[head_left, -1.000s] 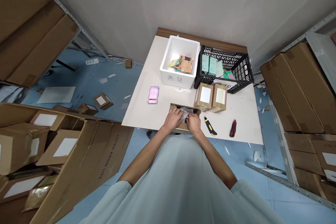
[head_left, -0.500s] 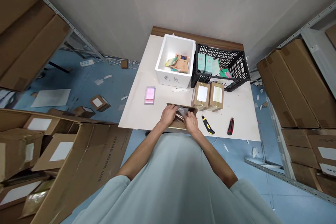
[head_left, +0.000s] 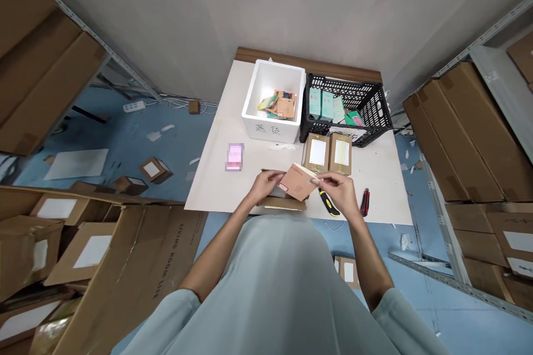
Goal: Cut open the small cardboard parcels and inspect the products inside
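A tan book (head_left: 297, 182) with a pale edge and a small red-and-white mark is tilted above an open cardboard box (head_left: 283, 203) at the table's front edge. My right hand (head_left: 339, 191) pinches the book by its right corner. The fingers of my left hand (head_left: 266, 184) are closed at the book's left edge, over the box; their tips are partly hidden, and I cannot tell if they grip the book or something behind it. Just right of the box lies a yellow-and-black box cutter (head_left: 328, 203), partly behind my right hand. A red-and-black box cutter (head_left: 365, 202) lies farther right.
Behind stand a white foam box (head_left: 270, 132) with several packets and a black crate (head_left: 377, 116) with green boxes. Two taped cartons (head_left: 318, 152) sit before the crate. A blurred pink item (head_left: 235, 156) lies at left. A large carton (head_left: 150, 244) of parcels stands left of the table.
The book has come up out of the open box, held in my right hand, which has moved right. My left hand has stayed near the box's left side. The view has shifted slightly.
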Available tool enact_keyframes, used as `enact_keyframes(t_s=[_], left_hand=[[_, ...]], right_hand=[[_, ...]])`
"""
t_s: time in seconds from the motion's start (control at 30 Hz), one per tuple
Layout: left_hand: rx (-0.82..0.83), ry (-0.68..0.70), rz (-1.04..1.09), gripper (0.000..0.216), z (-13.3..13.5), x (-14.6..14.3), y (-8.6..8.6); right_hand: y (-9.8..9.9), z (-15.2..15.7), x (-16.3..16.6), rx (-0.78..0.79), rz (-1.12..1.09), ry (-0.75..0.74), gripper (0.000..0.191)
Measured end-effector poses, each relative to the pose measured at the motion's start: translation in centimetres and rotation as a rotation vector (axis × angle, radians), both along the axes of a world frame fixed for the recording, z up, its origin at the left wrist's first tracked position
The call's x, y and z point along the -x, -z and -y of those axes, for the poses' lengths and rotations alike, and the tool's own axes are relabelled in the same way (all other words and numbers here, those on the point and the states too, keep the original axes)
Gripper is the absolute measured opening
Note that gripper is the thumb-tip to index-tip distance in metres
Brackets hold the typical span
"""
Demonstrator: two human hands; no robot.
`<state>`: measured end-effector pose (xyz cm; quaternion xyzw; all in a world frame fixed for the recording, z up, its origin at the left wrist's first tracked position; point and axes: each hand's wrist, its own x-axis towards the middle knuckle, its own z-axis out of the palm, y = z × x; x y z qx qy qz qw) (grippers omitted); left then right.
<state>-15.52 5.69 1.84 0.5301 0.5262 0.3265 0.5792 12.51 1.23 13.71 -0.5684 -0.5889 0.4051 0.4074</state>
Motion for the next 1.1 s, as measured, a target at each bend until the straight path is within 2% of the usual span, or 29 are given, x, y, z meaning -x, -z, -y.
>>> enact_keyframes(t_s=[0.1, 0.2, 0.3, 0.4, 0.57, 0.7, 0.8, 0.87, 0.97, 1.1], left_hand=[[0.144, -0.098, 0.317, 0.078, 1.0, -0.2, -3.4], [0.093, -0.121, 0.330, 0.070, 1.8, -0.1, -6.6], [0.061, -0.138, 0.298, 0.061, 2.1, -0.1, -8.6], [0.063, -0.155, 0.288, 0.059, 2.2, -0.2, -9.4], [0.056, -0.306, 0.297, 0.065, 1.5, -0.4, -8.8], [0.012, -0.399, 0.263, 0.065, 0.2, -0.3, -8.4], [-0.049, -0.450, 0.293, 0.060, -1.1, -0.4, -8.9], [-0.090, -0.503, 0.367, 0.054, -2.0, -0.6, -9.8], [-0.146, -0.548, 0.485, 0.045, -2.8, -1.1, -11.4], [-0.177, -0.481, 0.517, 0.047, -3.0, -1.5, -13.0]], right_hand=[[-1.3, -1.9, 0.1, 0.019, -0.177, 0.102, 0.046], [-2.1, -3.9, 0.3, -0.018, -0.212, 0.162, 0.045], [-2.7, -5.5, 0.4, -0.049, -0.135, 0.125, 0.041], [-3.1, -6.4, 0.5, -0.102, -0.053, 0.050, 0.043], [-4.0, -6.3, 1.1, -0.213, 0.026, -0.021, 0.043], [-4.9, -4.6, 1.7, -0.267, 0.040, -0.062, 0.039], [-5.2, -2.4, 2.4, -0.282, 0.030, -0.073, 0.032], [-4.9, -0.9, 2.9, -0.277, -0.004, -0.045, 0.027], [-3.4, 1.2, 3.9, -0.198, -0.140, 0.043, 0.027], [-0.6, 3.5, 5.8, -0.005, -0.355, 0.140, 0.035]])
